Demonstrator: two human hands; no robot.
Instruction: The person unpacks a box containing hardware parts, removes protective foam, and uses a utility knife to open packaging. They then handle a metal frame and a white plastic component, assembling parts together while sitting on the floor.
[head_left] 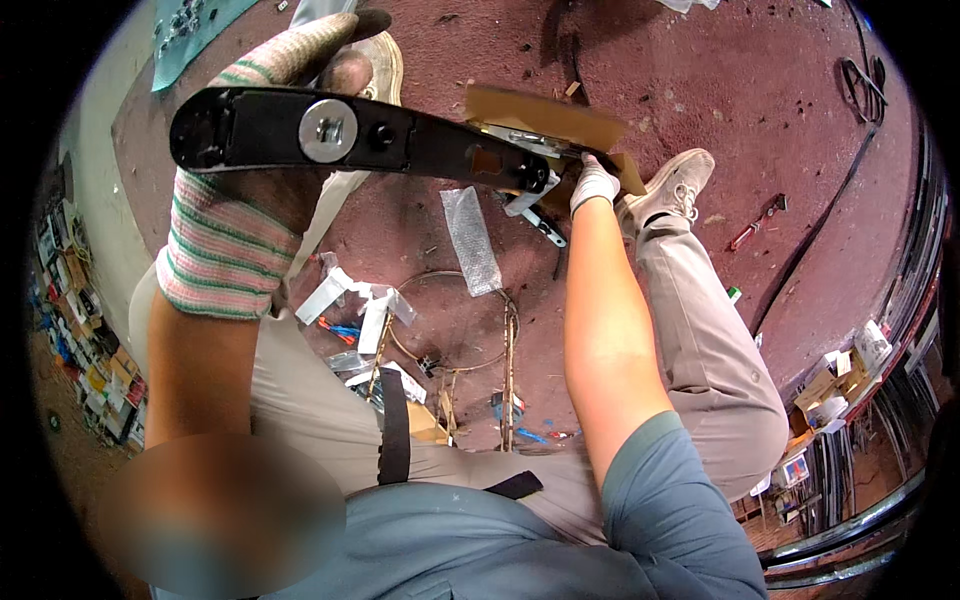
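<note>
My left hand (235,240), in a striped knit glove with dark fingers, is closed around a long black bar-shaped part (250,130) raised close to view. The part has rounded ends, a round silver disc (328,131) with a slot, and a small opening toward its right end. At that end an open cardboard box (545,112) holds metal pieces, partly hidden by the bar. My right hand (596,184), in a pale glove, grips the box at its right side; most of its fingers are out of sight.
Below the box lie bubble wrap (470,240) and a black-and-silver tool (545,228). A rusty wire-frame stool (508,370) stands between my legs, beside white packaging scraps (375,310). A red-handled tool (758,222) and a black cable (820,235) lie right. Boxes (830,385) line the right edge.
</note>
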